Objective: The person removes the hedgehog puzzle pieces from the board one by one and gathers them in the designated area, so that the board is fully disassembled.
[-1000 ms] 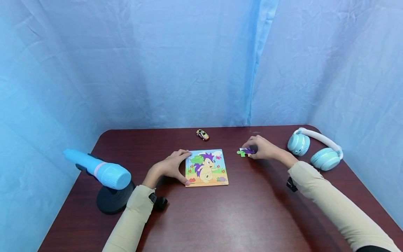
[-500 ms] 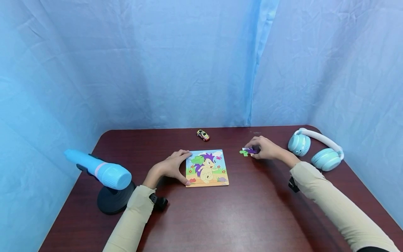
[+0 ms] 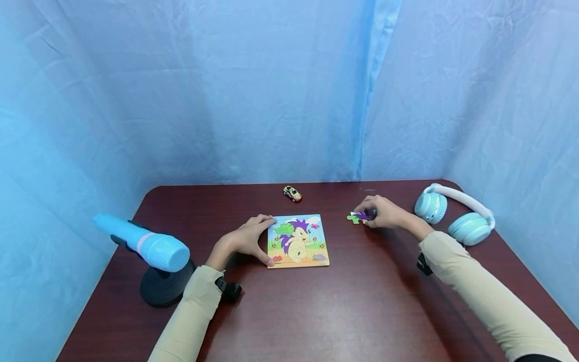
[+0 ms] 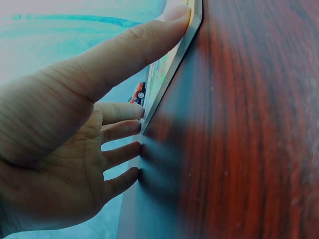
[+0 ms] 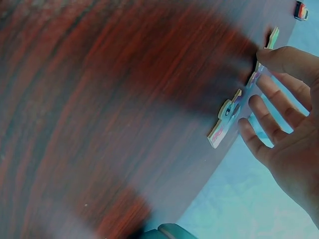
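Observation:
A square puzzle board (image 3: 298, 249) with a purple-haired cartoon hedgehog lies flat on the table. My left hand (image 3: 244, 238) spans its left side, thumb on the near corner and fingertips at the far one. In the left wrist view that thumb (image 4: 149, 42) presses the edge, with the fingers fairly straight. To the right of the board, my right hand (image 3: 383, 212) has thumb and fingertips on a green and purple puzzle piece (image 3: 354, 218), partly hidden by the fingers. Beside those fingers, the right wrist view shows another piece (image 5: 224, 122) with an eye drawn on it.
A small toy car (image 3: 292, 194) stands behind the board. Light blue headphones (image 3: 468, 229) lie at the right edge. On the left, a blue microphone-shaped object (image 3: 158, 251) leans on a round black base (image 3: 165, 289). Blue cloth (image 3: 253, 100) hangs behind the table.
My right hand and the green and purple puzzle piece have slid slightly to the right, away from the board. The left hand stays at the board's left side.

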The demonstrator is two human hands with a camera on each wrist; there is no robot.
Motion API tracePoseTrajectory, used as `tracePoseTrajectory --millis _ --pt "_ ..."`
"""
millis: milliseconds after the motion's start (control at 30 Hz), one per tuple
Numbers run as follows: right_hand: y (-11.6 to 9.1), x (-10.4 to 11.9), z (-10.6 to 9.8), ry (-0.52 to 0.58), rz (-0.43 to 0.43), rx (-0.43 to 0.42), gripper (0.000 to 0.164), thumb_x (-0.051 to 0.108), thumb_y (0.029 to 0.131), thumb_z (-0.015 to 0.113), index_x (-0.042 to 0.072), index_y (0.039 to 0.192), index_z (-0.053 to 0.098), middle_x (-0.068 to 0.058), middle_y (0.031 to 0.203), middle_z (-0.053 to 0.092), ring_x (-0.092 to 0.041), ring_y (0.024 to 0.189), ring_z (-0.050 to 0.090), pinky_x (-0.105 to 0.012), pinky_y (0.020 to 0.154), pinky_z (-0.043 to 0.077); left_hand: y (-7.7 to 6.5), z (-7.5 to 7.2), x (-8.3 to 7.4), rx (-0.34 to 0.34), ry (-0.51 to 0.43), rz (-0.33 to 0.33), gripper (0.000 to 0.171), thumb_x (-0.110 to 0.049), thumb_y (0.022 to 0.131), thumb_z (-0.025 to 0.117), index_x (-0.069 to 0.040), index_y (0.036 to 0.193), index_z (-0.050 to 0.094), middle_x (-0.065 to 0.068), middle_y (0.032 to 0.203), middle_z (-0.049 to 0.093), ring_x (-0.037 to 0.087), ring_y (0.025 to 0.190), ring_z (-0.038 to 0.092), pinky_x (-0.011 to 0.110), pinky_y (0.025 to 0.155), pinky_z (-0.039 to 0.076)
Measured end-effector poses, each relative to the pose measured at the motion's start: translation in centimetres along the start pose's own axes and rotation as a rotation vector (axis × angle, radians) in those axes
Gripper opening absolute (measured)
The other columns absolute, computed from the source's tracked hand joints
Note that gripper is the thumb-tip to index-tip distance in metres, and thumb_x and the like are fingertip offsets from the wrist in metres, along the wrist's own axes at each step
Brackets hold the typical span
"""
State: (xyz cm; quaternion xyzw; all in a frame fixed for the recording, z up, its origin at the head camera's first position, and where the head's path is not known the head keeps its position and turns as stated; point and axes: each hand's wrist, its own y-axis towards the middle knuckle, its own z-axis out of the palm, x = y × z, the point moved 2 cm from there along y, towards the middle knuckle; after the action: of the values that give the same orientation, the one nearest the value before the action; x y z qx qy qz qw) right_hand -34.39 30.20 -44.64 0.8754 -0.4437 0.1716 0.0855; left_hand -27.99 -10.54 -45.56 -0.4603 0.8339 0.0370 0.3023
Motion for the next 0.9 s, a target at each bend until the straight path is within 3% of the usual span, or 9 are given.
tracePoseTrajectory --millis 300,900 --pt "0.14 -0.02 -0.05 0.007 0.017 0.008 0.037 0.001 0.084 0.075 0.006 0.121 0.074 -0.013 0.111 0.068 -0.026 0.091 0.059 -0.036 0.074 0.049 0.03 -0.01 0.09 0.000 0.003 0.000 0.114 -0.044 0.074 0.091 -0.009 0.162 0.029 0.014 0.165 0.026 0.037 0.151 0.025 0.058 0.118 0.033" --pt "0.19 -0.10 -0.21 -0.009 0.027 0.012 0.037 0.000 0.083 0.074 0.004 0.119 0.075 -0.013 0.109 0.068 -0.028 0.092 0.059 -0.039 0.077 0.049 0.39 0.13 -0.08 -0.005 -0.002 -0.011 0.115 -0.045 0.072 0.091 -0.009 0.162 0.028 0.014 0.165 0.027 0.036 0.150 0.027 0.057 0.118 0.034"
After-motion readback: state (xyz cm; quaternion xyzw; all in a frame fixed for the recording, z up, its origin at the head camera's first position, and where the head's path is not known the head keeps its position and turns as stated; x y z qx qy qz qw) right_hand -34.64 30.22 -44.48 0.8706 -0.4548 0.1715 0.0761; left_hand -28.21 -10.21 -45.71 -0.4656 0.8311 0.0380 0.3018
